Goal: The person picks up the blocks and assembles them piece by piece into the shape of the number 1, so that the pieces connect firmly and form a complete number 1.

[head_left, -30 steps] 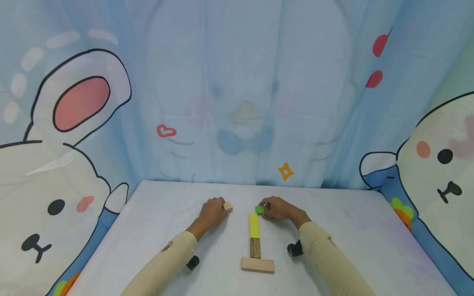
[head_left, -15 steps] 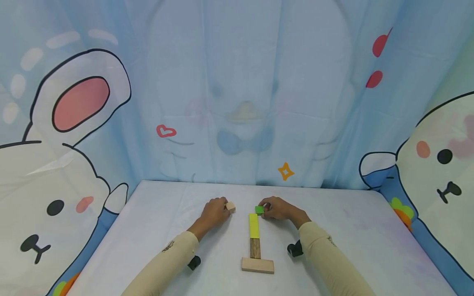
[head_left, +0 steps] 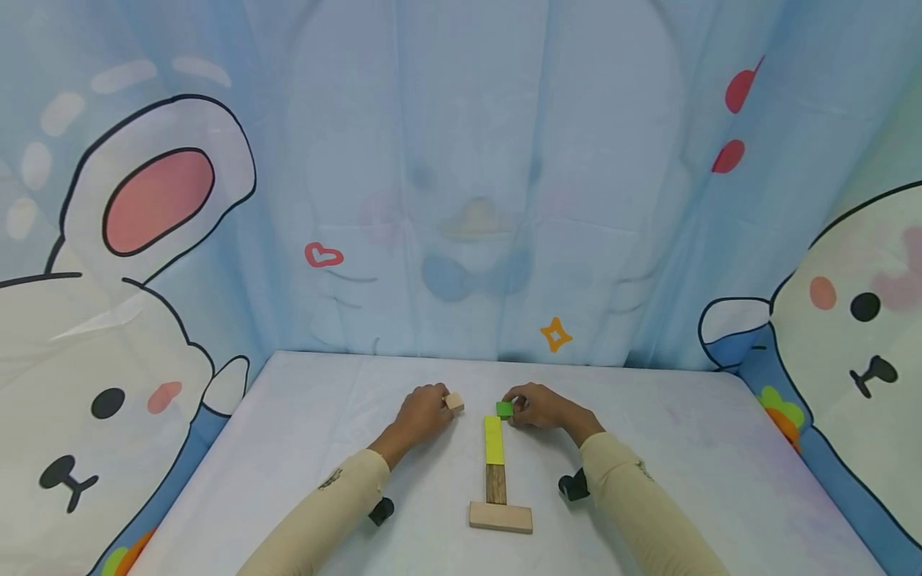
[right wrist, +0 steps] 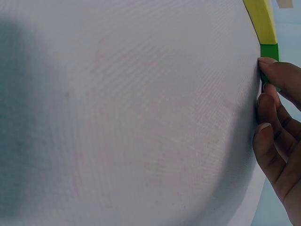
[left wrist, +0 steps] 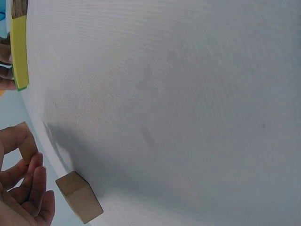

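Observation:
My left hand [head_left: 423, 412] pinches a small plain wooden block [head_left: 454, 402] between thumb and fingers, left of the row of blocks. In the left wrist view a second plain wooden block [left wrist: 81, 197] lies on the table close to that hand; in the head view it is hidden. My right hand [head_left: 539, 406] grips a green block [head_left: 505, 409] at the far end of a yellow block [head_left: 493, 440]. Toward me the row continues with a dark-grained wooden block [head_left: 496, 484], then a wider pale wooden block [head_left: 500, 518] lying crosswise.
A white-covered table [head_left: 324, 400] carries everything. Behind it hangs a light blue curtain [head_left: 468, 160] printed with cartoon animals. Dark wrist cameras [head_left: 574, 485] sit beneath both forearms.
The left hand has moved slightly right with its wooden block, nearer to the green block. The right hand and the row of blocks have stayed in place.

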`<state>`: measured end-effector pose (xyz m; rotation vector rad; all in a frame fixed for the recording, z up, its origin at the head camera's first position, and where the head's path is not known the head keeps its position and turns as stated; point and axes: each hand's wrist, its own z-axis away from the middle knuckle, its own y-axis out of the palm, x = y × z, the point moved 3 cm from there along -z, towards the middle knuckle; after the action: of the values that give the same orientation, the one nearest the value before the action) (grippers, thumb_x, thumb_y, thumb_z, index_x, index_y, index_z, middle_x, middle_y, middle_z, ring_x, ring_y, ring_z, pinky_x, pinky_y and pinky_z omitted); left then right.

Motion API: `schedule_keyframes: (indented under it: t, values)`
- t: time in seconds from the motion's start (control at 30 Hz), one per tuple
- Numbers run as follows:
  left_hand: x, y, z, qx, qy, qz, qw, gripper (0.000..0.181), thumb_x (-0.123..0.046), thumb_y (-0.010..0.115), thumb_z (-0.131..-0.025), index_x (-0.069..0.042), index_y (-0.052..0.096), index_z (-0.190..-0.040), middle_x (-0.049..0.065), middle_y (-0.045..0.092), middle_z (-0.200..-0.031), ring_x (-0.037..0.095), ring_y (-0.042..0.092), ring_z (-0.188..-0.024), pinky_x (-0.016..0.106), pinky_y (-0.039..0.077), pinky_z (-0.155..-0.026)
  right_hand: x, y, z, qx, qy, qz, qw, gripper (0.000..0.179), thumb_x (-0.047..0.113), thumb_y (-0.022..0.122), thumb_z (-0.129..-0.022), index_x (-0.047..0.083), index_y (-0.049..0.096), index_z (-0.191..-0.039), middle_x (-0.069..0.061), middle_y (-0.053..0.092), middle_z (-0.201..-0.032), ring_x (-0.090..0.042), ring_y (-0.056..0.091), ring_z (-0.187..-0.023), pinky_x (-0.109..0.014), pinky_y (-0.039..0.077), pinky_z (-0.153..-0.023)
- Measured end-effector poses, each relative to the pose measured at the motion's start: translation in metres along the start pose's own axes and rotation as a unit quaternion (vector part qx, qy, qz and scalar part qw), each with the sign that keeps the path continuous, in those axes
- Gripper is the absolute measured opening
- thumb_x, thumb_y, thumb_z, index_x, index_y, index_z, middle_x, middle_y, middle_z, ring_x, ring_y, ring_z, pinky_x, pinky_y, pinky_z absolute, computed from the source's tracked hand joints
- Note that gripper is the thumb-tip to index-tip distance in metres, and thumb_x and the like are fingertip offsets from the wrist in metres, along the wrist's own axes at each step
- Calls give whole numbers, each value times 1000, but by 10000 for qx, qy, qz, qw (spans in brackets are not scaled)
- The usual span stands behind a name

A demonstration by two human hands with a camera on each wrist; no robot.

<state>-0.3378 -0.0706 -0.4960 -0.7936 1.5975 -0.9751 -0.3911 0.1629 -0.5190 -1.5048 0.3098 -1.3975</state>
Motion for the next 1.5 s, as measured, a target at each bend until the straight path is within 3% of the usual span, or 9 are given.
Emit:
schedule_keyframes:
  t: [0.27,0.67,1.5]
  values:
    - [-4,2,-3,-60,182,-128,9997,29,-18,73,-91,1,68,-112,8,71,-96,13,60,-80,32,52,-73,1,-2,0,-7,-13,17,10000,35,13,76,-88,8,68,-122,0,62,-85,-14,54,-77,-28,45,-67]
    - [-6,7,-6,32,112,-64,9999,27,-18,73,-91,-1,68,-111,4,68,-91,11,54,-75,30,49,-71,2,-3,0,-4,-132,145,9998,35,12,76,-88,6,68,-121,0,61,-87,-15,54,-79,-29,46,-69]
    - [-20,11,-6,218,200,72,9995,29,-19,72,-92,-1,67,-115,6,70,-98,12,58,-81,31,52,-76,1,0,0,-26,93,91,9999,34,13,77,-88,8,68,-121,-1,61,-87,-15,54,-79,-30,46,-71]
